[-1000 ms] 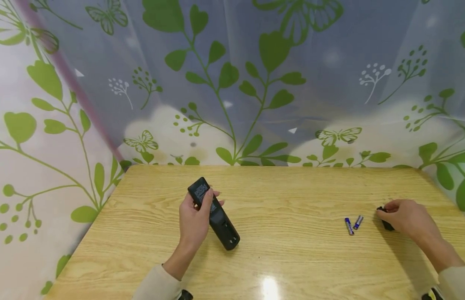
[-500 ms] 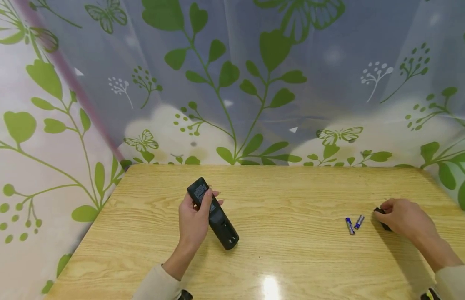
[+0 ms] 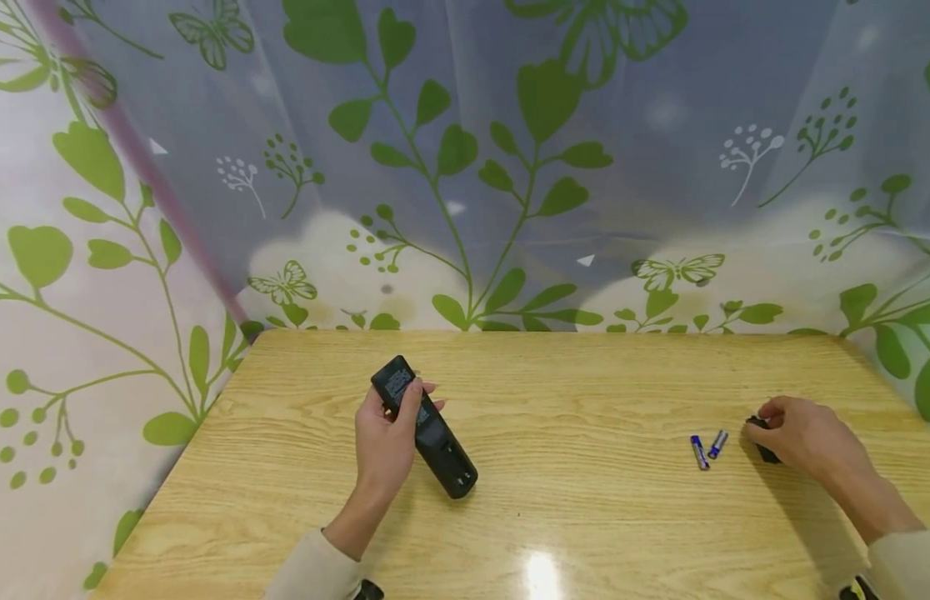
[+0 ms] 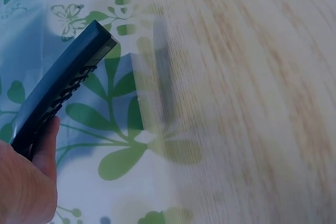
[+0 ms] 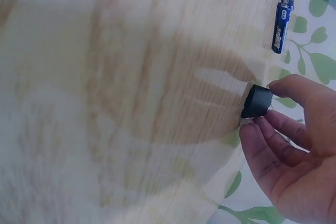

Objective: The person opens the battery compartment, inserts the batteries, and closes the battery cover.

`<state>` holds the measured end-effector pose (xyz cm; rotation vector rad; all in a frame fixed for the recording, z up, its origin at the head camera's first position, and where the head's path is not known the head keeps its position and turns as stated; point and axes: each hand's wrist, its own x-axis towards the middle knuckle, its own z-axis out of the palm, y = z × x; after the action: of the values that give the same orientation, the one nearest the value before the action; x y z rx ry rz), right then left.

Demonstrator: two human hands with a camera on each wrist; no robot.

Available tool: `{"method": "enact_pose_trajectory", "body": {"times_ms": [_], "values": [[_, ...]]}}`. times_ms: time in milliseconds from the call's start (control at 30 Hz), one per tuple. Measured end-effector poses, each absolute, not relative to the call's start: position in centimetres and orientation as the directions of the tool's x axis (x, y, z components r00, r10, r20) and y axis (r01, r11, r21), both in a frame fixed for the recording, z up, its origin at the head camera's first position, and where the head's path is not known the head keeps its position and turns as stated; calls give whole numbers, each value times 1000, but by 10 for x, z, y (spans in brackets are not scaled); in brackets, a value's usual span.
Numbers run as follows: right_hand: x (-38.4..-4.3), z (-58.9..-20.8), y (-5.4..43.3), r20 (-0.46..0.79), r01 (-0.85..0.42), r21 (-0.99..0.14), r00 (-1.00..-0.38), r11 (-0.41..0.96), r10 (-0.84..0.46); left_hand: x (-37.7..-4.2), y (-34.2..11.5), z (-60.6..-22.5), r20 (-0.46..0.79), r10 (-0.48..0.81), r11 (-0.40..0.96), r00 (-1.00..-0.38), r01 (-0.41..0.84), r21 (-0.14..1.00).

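Observation:
My left hand (image 3: 386, 442) grips a black remote control (image 3: 444, 454), its labelled back facing up and its battery compartment uncovered at the lower end. From the side, the left wrist view shows the remote (image 4: 58, 77) with its buttons along the underside. At the right of the table, my right hand (image 3: 817, 437) pinches a small black battery cover (image 3: 767, 451) between thumb and fingers. The right wrist view shows this cover (image 5: 258, 102) at the fingertips. Just left of that hand lie two blue-and-silver batteries, one battery (image 3: 700, 452) beside the other battery (image 3: 718, 444).
Both hands are over a wood-grain table (image 3: 570, 400). A curtain (image 3: 495, 167) printed with green leaves and butterflies hangs right behind its back edge, and a similar patterned cloth (image 3: 82, 292) stands along the left side.
My right hand has shifted slightly left with the battery cover. The left hand and remote stay almost where they were, and the batteries lie in the same spot.

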<state>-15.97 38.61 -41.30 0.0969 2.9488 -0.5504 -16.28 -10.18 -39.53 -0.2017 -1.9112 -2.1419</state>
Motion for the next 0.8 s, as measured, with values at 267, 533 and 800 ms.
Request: {"method": "enact_pose_trajectory", "body": {"times_ms": [267,533,800], "values": [[-156,-408,384,-150,81,-346,-988,935,30,-162,-103,-395,263,-101,-80,-959,272,959],[-150,-397,366,-92,74,-318,-995,945,47,-161,-103,-395,254,-96,-76,-962,262,962],[-147,-391,337,-88,12,-440,-996,898,-30,-160,-100,-397,245,-88,-100,-966,253,962]]}}
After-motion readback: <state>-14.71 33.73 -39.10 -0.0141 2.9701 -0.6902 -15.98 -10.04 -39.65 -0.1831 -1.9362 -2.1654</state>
